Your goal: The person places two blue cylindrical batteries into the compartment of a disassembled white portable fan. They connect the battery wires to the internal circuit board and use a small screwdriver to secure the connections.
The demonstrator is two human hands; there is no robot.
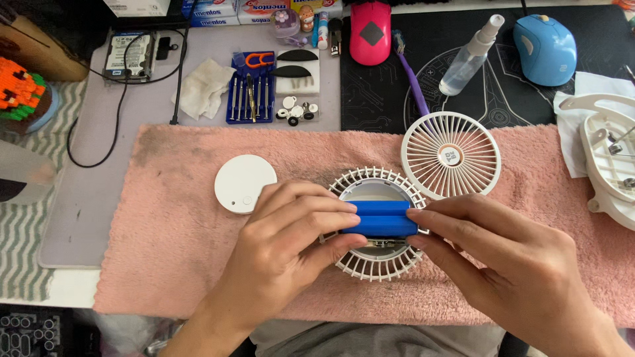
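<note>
Both hands meet over the middle of the pink towel [172, 251]: the left hand [291, 244] grips one end of a blue twin-cell battery pack [383, 218] between thumb and fingers, and the right hand [503, 258] pinches the other end, so the pack is clamped between them. It sits across the hollow centre of a white round fan housing [380, 264] with ribbed edges, lying on the towel. Just beside the housing, up and to the right, lies the white fan grille [451, 155], a round white cover [245, 184] lies to its left, and a blue screwdriver set [250, 89] rests beyond the towel
</note>
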